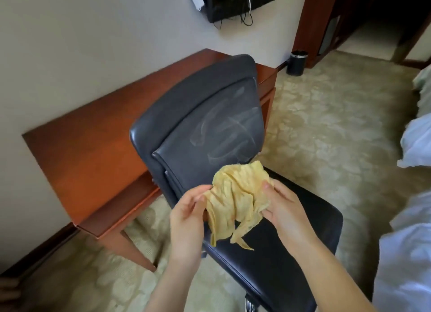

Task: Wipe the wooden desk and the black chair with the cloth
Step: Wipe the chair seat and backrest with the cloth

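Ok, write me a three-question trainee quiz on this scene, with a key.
1. Which hands hold the cloth? A left only; B right only; C both.
2. True or false: the chair back shows wipe streaks.
3. Fill in: the cloth hangs above the ____.

Key
1. C: the left hand and the right hand each pinch it.
2. True.
3. seat
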A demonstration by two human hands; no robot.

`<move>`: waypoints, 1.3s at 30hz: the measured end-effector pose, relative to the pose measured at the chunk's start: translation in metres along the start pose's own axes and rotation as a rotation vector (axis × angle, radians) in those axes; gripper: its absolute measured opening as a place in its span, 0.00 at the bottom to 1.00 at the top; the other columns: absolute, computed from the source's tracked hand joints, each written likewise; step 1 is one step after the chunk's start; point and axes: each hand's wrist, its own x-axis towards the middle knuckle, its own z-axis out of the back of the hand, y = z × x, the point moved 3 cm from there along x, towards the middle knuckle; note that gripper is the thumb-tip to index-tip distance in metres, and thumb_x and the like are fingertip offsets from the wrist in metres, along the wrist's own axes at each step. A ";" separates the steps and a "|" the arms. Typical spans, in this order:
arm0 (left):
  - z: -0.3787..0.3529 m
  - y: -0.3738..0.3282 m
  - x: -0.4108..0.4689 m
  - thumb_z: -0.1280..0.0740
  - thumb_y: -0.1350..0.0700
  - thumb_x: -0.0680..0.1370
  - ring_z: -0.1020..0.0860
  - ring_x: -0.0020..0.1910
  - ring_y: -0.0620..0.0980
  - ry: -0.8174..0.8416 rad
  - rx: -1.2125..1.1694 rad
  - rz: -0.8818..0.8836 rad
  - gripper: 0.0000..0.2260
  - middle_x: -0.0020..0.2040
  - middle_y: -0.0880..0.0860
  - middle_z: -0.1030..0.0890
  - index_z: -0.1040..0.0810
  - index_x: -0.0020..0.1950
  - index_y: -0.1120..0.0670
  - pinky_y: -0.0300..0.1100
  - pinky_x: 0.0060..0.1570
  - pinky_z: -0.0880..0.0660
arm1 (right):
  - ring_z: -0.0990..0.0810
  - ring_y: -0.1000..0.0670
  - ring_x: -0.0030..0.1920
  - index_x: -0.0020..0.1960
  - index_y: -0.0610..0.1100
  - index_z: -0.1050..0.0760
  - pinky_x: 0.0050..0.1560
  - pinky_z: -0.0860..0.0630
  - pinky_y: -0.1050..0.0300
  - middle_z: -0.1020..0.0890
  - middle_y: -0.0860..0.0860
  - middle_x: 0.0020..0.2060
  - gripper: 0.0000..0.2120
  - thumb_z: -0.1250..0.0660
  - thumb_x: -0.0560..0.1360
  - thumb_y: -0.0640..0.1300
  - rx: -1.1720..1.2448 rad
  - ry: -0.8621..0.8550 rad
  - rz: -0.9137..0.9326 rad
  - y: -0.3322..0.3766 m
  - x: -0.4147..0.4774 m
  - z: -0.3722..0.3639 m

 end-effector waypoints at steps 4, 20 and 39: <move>0.031 -0.026 0.008 0.42 0.62 0.81 0.24 0.42 0.53 -0.068 0.127 0.027 0.16 0.43 0.54 0.20 0.17 0.47 0.47 0.49 0.42 0.26 | 0.16 0.51 0.47 0.48 0.52 0.22 0.47 0.21 0.55 0.16 0.49 0.46 0.10 0.41 0.81 0.45 0.156 -0.009 -0.067 0.024 0.001 -0.003; -0.065 -0.043 -0.055 0.34 0.66 0.77 0.18 0.47 0.54 -0.295 -0.077 0.138 0.08 0.50 0.59 0.17 0.22 0.54 0.60 0.44 0.42 0.22 | 0.18 0.45 0.54 0.63 0.46 0.27 0.45 0.22 0.52 0.17 0.45 0.54 0.16 0.45 0.80 0.51 0.495 0.530 -0.315 0.056 0.023 0.006; -0.112 0.007 -0.021 0.39 0.46 0.79 0.33 0.68 0.45 -0.118 -0.010 0.375 0.19 0.70 0.45 0.30 0.31 0.70 0.47 0.43 0.66 0.37 | 0.18 0.47 0.46 0.56 0.41 0.21 0.47 0.21 0.53 0.18 0.45 0.46 0.13 0.37 0.74 0.42 0.453 0.826 -0.401 0.093 0.088 0.047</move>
